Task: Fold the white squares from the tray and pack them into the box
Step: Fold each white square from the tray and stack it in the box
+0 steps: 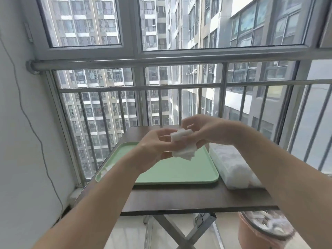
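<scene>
Tabletop (179, 196): box (218, 159) holds white squares (239, 168) (hands (154, 146) grip more above tray (179, 169)).

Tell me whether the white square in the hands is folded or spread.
Partly folded: the white square is bunched between left hand and right hand above the tray, a doubled edge on top, loose layers hanging below.
</scene>
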Action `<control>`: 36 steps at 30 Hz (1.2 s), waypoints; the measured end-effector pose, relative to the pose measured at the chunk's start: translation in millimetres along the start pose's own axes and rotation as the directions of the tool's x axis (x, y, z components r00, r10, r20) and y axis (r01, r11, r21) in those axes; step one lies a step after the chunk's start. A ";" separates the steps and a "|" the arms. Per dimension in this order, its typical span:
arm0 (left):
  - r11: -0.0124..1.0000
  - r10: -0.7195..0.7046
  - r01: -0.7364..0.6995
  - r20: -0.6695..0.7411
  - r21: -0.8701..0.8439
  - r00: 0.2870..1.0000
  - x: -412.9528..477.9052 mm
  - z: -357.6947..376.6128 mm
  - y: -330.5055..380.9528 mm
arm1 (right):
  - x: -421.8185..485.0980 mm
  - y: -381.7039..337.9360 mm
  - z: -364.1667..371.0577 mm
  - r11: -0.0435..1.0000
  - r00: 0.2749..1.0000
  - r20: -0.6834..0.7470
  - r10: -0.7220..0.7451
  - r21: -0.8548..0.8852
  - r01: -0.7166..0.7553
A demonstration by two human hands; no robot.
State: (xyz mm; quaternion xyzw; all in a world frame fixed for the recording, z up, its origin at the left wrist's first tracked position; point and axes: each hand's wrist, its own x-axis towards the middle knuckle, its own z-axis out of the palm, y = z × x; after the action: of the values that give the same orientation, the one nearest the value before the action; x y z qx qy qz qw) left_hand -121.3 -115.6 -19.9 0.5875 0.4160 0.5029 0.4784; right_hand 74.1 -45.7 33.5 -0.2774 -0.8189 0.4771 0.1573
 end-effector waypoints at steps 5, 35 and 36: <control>1.000 0.028 -0.028 0.023 0.014 0.999 13.1 46.4 0.3 | -46.1 12.8 -23.5 0.996 0.986 -0.162 0.023 -0.082 -0.036; 0.086 -0.379 -0.209 0.226 0.974 0.897 165.0 190.9 -40.4 | -143.4 133.5 -81.7 0.932 0.907 -0.405 0.119 0.359 0.038; 0.092 -0.383 -0.210 0.229 0.973 0.895 168.8 190.8 -43.9 | -142.5 132.5 -80.9 0.945 0.906 -0.407 0.113 0.326 0.029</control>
State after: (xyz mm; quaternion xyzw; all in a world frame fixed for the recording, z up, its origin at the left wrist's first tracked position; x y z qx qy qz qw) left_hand 92.0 29.3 -37.2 0.8209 0.5610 -0.0839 0.0658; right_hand 270.1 -24.0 -40.6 -0.3616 -0.6699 0.5375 0.3629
